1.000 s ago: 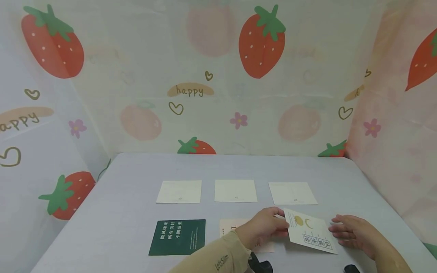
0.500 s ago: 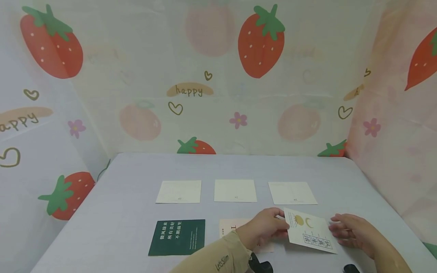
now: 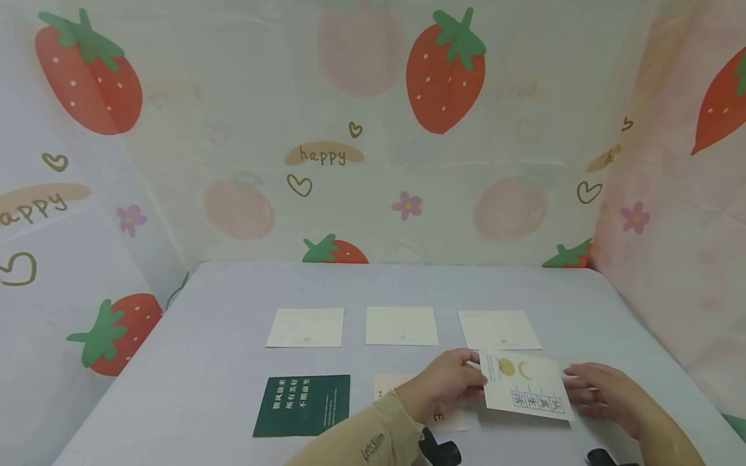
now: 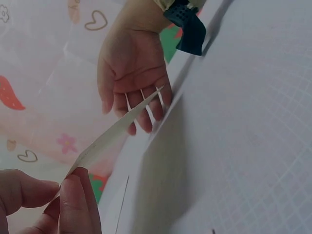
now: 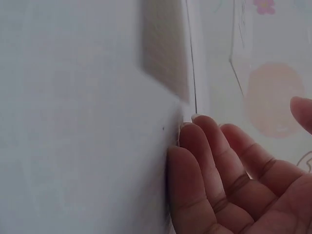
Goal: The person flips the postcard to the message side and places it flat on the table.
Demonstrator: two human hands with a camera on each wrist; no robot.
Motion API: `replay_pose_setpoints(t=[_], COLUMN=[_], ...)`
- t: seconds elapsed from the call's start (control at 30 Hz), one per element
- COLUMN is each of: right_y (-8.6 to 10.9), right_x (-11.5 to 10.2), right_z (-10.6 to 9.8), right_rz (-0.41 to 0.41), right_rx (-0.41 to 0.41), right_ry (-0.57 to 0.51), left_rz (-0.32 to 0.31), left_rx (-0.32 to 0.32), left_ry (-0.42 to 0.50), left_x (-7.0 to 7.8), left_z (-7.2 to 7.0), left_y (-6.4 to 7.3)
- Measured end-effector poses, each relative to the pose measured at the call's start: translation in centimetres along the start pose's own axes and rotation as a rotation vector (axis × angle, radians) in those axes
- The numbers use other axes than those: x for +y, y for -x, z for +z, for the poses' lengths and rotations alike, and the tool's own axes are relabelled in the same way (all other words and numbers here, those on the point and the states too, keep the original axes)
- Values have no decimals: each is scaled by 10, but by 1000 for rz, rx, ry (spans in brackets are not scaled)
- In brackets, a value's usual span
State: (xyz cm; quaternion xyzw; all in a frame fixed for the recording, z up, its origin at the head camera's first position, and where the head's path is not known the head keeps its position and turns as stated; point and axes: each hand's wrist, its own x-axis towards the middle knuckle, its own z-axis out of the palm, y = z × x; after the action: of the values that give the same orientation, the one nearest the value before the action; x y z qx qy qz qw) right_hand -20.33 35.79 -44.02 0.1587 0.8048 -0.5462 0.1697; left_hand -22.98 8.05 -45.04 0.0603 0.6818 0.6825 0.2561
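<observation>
My left hand (image 3: 445, 383) pinches the left edge of a white card (image 3: 527, 382) printed with a yellow sun, a moon and a row of boxed characters. The card is raised and tilted above the table. In the left wrist view, the card (image 4: 109, 139) appears nearly edge-on between thumb and fingers, and its shadow falls on the table. Beside the card's right edge, my right hand (image 3: 612, 395) has its fingers extended and holds nothing; whether a fingertip touches the card is hard to tell. A pink card (image 3: 449, 421) lies partly hidden under my left forearm.
Three pale cards lie in a back row: left (image 3: 305, 328), middle (image 3: 402, 326) and right (image 3: 499, 329). A dark green card (image 3: 302, 406) lies at the front left. Strawberry-print cloth (image 3: 355, 207) walls the white table (image 3: 146, 388) at the back and sides.
My left hand has shifted slightly left and up with the white card, which now sits a little flatter to view and nearer the back right card. My right hand has barely moved.
</observation>
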Motion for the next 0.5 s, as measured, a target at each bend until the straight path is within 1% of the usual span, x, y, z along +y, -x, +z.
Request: replay_pose_setpoints(t=[0.17, 0.27, 0.5], right_y=[-2, -2, -1], right_x=[-5, -6, -5], right_z=[5, 8, 12], right_rz=[-2, -23, -108], right_rx=[-1, 2, 1], right_ry=[35, 60, 115], left_rz=[-5, -1, -6], left_rx=[34, 41, 45], left_ry=[-6, -21, -7], left_x=[3, 5, 4], left_z=[-3, -5, -6], left_y=[-1, -2, -1])
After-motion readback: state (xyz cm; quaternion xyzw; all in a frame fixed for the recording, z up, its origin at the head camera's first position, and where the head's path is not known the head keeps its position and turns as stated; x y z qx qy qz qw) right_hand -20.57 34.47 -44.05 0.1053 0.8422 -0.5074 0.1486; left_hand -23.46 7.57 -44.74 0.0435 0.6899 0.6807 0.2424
